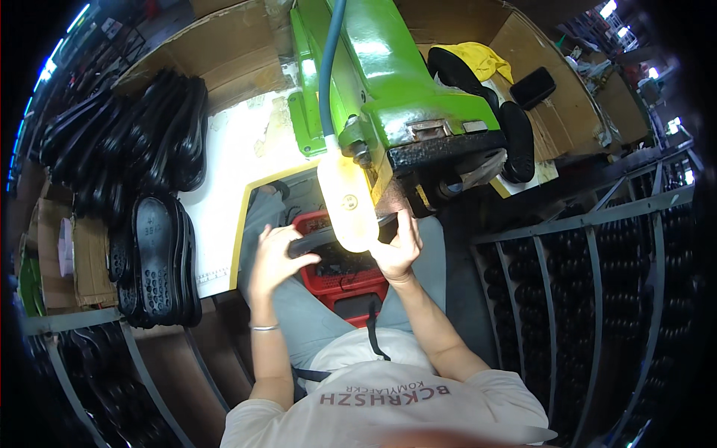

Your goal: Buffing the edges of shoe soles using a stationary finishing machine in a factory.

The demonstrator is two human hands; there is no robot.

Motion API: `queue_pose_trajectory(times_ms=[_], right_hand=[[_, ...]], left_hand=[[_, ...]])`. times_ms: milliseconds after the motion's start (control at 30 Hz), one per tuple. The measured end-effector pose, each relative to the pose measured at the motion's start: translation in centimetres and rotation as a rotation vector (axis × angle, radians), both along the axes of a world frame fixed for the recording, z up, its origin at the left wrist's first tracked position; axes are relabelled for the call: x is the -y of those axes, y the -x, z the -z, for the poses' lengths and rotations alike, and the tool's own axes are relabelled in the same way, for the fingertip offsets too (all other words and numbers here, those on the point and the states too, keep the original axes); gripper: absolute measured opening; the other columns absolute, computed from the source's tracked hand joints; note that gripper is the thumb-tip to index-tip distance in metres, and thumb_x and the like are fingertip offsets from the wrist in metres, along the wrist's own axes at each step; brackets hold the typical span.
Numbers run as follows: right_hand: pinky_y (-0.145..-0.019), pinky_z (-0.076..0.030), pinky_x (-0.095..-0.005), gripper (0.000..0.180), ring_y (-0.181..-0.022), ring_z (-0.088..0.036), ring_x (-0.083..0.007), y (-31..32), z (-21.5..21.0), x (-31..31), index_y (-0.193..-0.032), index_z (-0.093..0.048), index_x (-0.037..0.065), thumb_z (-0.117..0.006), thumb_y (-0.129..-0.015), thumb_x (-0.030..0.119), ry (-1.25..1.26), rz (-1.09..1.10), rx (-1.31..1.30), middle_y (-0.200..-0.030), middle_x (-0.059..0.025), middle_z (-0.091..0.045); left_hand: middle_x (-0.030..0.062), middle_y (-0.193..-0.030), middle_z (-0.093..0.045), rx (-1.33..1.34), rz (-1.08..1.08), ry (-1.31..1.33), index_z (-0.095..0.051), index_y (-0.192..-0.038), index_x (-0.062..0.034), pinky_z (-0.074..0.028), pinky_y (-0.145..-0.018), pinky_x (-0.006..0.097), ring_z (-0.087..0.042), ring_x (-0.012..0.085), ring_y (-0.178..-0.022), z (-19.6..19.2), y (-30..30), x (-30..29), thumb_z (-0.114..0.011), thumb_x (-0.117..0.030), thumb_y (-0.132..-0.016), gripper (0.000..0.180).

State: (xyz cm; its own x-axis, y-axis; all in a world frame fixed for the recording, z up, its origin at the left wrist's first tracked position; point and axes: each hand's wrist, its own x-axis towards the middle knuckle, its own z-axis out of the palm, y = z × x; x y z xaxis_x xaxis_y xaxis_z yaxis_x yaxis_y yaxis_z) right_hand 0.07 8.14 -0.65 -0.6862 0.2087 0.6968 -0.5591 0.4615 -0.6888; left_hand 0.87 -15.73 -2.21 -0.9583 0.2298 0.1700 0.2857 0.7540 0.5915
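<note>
From the head view, I see my left hand (275, 257) and right hand (398, 250) both clamped on one flat black rubber shoe sole (317, 240), held level under the green metal press machine (388, 82), behind a glowing lamp (347, 196). The lamp hides the sole's middle, so I judge fingers could stray under the press head. One red plastic basket (340, 276) sits below on my lap. Left, a stack of black soles (153, 261), too many to count; two more lie on the machine's right side.
</note>
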Motion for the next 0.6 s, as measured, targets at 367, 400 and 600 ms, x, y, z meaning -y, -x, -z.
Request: queue_pose_trajectory(times_ms=[367, 400, 600], right_hand=[[-0.097, -0.046, -0.0383, 0.063, -0.112, -0.058, -0.0287, 0.1, 7.4, -1.7, -0.123, -0.053, -0.009, -0.084, -0.071, 0.01, 0.681, -0.282, 0.27, -0.125, -0.0182, -0.058], [-0.101, -0.041, -0.0352, 0.055, -0.116, -0.054, -0.0233, -0.6, 8.6, -1.8, -0.13, -0.049, -0.004, -0.074, -0.083, 0.01, 0.8, -0.35, 0.466, -0.127, -0.0118, -0.055], [-0.099, -0.044, -0.048, 0.054, -0.122, -0.048, -0.0252, -2.8, 14.7, -4.5, -0.139, -0.035, 0.013, -0.061, -0.092, 0.014, 1.372, -0.629, 0.861, -0.128, -0.008, -0.048]], left_hand=[[0.0118, -0.099, -0.068, 0.056, -0.083, -0.977, -0.061, -0.106, 0.0023, -0.053, -0.078, 0.032, -0.065, 0.017, -0.086, 3.6, 0.4, -12.8, -0.076, 0.004, -0.075, 0.034], [0.011, -0.099, -0.067, 0.009, -0.108, -0.946, -0.06, -0.105, 0.0027, -0.053, -0.081, 0.031, -0.064, 0.017, -0.089, 4.6, 0.3, -13.2, -0.074, 0.005, -0.077, 0.031], [0.0084, -0.098, -0.066, -0.043, -0.227, -1.002, -0.061, -0.104, 0.0031, -0.05, -0.084, 0.029, -0.063, 0.0157, -0.089, 7.3, -0.3, -15.1, -0.077, 0.002, -0.075, 0.033]])
